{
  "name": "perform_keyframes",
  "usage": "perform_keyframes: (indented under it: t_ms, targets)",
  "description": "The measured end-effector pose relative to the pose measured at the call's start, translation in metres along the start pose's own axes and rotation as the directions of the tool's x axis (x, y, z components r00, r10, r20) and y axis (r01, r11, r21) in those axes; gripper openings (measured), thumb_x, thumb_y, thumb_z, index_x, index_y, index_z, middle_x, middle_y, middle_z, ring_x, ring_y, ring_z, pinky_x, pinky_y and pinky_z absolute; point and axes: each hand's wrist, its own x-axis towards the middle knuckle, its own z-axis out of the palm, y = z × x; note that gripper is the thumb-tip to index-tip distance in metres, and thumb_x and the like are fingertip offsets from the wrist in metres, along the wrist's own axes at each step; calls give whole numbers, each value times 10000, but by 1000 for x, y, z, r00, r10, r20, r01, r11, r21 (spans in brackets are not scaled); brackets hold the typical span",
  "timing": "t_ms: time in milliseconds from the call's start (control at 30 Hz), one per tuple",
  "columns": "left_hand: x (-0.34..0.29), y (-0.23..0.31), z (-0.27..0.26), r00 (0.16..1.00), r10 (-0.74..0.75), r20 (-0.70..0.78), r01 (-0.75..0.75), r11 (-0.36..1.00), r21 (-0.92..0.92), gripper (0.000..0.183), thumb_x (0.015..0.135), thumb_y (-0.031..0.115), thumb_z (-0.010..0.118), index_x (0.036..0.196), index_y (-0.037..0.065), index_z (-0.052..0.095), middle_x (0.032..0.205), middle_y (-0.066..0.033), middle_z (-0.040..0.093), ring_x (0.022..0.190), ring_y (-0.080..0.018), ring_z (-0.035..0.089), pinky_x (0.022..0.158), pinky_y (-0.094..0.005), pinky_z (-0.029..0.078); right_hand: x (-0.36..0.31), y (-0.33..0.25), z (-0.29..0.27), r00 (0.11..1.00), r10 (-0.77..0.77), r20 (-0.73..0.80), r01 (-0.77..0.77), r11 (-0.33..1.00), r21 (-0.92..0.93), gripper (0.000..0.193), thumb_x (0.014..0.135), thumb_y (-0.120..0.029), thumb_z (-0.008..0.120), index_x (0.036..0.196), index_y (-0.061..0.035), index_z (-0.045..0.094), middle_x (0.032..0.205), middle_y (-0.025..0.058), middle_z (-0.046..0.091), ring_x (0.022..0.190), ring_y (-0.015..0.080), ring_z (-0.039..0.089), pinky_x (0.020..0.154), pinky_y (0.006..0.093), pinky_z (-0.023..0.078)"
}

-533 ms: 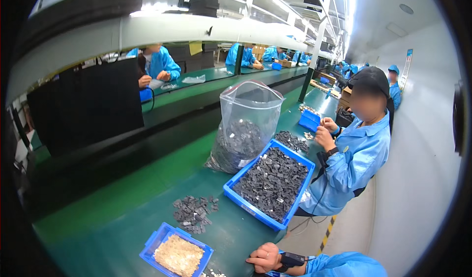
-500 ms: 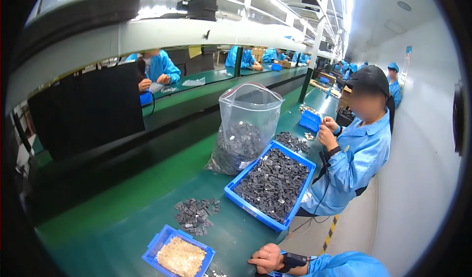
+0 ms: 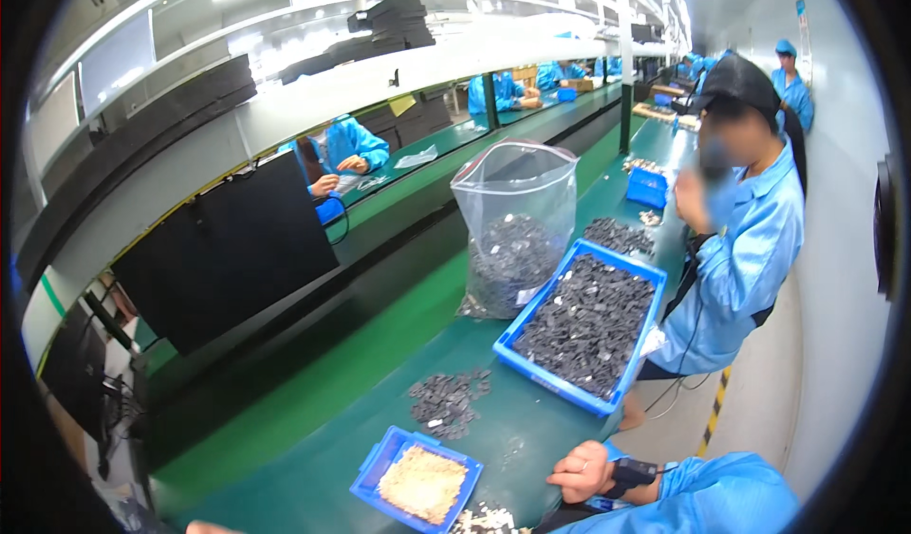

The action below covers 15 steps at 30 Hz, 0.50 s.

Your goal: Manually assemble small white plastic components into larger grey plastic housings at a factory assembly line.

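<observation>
As the right hand (image 3: 581, 470) hangs at the edge of the green counter (image 3: 517, 420), its fingers (image 3: 562, 480) are loosely curled, and whether they grip anything, I can't tell! The left hand (image 3: 207, 528) is just a sliver on the lower rim, well left of those fingers, its opening and its hold impossible to read.

Nearest to the right fingers, down and to the left, loose pale pieces (image 3: 489, 521) are scattered on the counter. A little further left sits the small blue tray (image 3: 378, 465), loaded with pale bits (image 3: 423, 484). Up and left of the fingers, there's a heap of dark pieces (image 3: 448, 403) lying straight on the green.

Directly beyond the fingers comes the large blue tray (image 3: 550, 378), packed with more dark parts, and behind it a clear bag (image 3: 515, 240) stands upright, mouth agape, partly filled!

Off to the fingers' right, a pale floor (image 3: 759, 411) carries a yellow-and-black stripe (image 3: 716, 411) alongside a white wall (image 3: 840, 344). Further out, a co-worker (image 3: 750, 268) in light blue; far left of the fingers, a big black panel (image 3: 228, 249) under the white shelving (image 3: 380, 69).
</observation>
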Motion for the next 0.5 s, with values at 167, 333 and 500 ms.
perform_keyframes:
  t_ms: [167, 333, 500]
  targets:
    - [0, -24, -15, 953, -301, 8, 296, 933, -205, 141, 852, 252, 615, 782, 168, 704, 837, 127, 654, 983, -101, 530, 889, -397, 318, -6, 2, 5, 999, 18, -45, -19, 1000, -25, 277, 509, -149, 592, 760, -183, 704, 728, -83, 611, 522, 120, 487, 469, 302, 350]
    - [10, -34, -30, 897, -438, -53, 395, 850, -348, 128, 811, 204, 622, 841, 124, 716, 896, 63, 677, 1033, -148, 522, 874, -381, 321, 0, -1, 6, 999, 18, -29, -19, 1000, -20, 265, 505, -144, 586, 744, -183, 692, 723, -81, 603, 541, 120, 488, 478, 302, 343]
    - [23, -34, -47, 899, -419, -127, 348, 861, -371, 159, 749, 131, 617, 876, 85, 700, 957, 21, 689, 1084, -182, 530, 863, -381, 325, -3, 0, 8, 1000, 7, -24, -7, 1000, -9, 257, 500, -143, 584, 732, -185, 684, 714, -80, 593, 540, 125, 483, 486, 307, 339]
